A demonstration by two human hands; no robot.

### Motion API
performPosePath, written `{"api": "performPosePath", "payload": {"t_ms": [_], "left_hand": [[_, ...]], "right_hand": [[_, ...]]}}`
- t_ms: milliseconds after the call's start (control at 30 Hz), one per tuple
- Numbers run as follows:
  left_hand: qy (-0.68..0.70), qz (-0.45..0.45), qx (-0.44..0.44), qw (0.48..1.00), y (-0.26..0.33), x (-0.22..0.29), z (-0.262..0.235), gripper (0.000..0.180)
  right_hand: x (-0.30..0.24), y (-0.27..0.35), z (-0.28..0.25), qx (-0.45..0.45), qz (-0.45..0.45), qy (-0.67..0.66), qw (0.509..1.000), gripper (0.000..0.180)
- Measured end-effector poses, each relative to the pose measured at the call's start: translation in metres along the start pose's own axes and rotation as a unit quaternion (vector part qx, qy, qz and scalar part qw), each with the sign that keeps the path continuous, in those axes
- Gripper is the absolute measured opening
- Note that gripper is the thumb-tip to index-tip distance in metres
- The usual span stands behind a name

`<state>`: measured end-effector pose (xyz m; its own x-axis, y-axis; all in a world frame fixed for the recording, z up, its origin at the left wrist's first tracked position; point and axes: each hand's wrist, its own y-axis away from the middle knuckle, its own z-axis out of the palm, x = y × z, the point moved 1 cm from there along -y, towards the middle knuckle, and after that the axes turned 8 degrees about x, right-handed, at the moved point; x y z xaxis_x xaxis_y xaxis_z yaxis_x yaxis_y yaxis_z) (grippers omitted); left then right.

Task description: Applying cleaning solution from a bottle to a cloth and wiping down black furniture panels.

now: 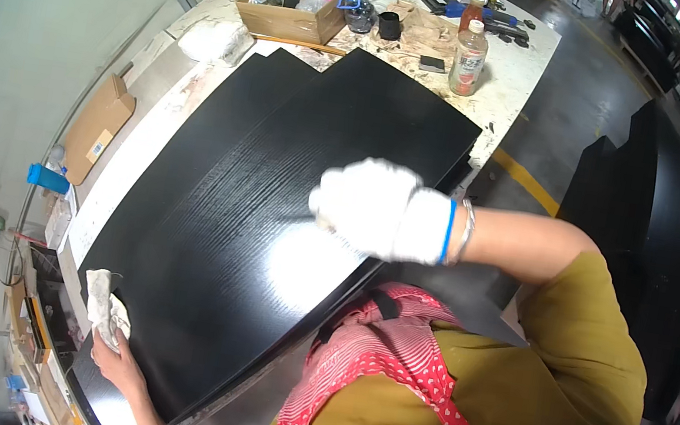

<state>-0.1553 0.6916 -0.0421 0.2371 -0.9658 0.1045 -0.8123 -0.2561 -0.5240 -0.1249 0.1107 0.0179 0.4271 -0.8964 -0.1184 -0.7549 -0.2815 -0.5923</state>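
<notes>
A glossy black panel with a fine grain (224, 222) lies in front of me on top of another black panel (231, 117). Over its right half is my right hand (371, 208), in a white knitted glove with a blue cuff. The gloved fingers are curled, and a small brownish bit shows beneath them; what they hold is hidden. At the panel's near left edge my bare left hand (117, 362) grips a crumpled, greyish-white cloth (102, 304). A bright light reflection sits on the panel below the right hand.
The stained white table (531, 61) carries a cardboard box (289, 23) of odds and ends, a blue-topped jug (357, 13), a dark cup (390, 26), bottles (468, 60) and a dark block (432, 64). More black panels (657, 207) stand at right.
</notes>
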Motion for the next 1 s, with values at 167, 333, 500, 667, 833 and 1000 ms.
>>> {"api": "performPosePath", "payload": {"t_ms": [167,333,500,667,833,1000], "left_hand": [[0.042,0.013,0.01,0.999,0.0,0.011,-0.007,0.051],[0.045,-0.004,0.006,0.999,0.008,0.008,-0.015,0.05],[0.074,0.008,0.005,0.997,-0.002,0.012,-0.007,0.05],[0.064,0.019,0.017,0.998,0.001,0.014,-0.011,0.049],[0.046,0.071,-0.008,0.996,-0.001,0.01,-0.013,0.048],[0.084,0.134,-0.098,0.983,0.014,-0.006,-0.054,0.053]], "right_hand": [[0.111,-0.023,-0.001,-0.07,0.294,0.089,0.949,0.028],[0.014,-0.056,0.037,-0.105,0.099,-0.065,0.987,0.028],[0.141,-0.058,0.039,-0.078,0.286,0.13,0.946,0.026],[0.077,-0.048,0.027,-0.093,0.211,0.088,0.969,0.024],[-0.127,0.004,0.026,-0.013,-0.055,-0.149,0.987,0.016],[-0.062,0.006,0.011,-0.049,0.04,0.013,0.998,0.02]]}}
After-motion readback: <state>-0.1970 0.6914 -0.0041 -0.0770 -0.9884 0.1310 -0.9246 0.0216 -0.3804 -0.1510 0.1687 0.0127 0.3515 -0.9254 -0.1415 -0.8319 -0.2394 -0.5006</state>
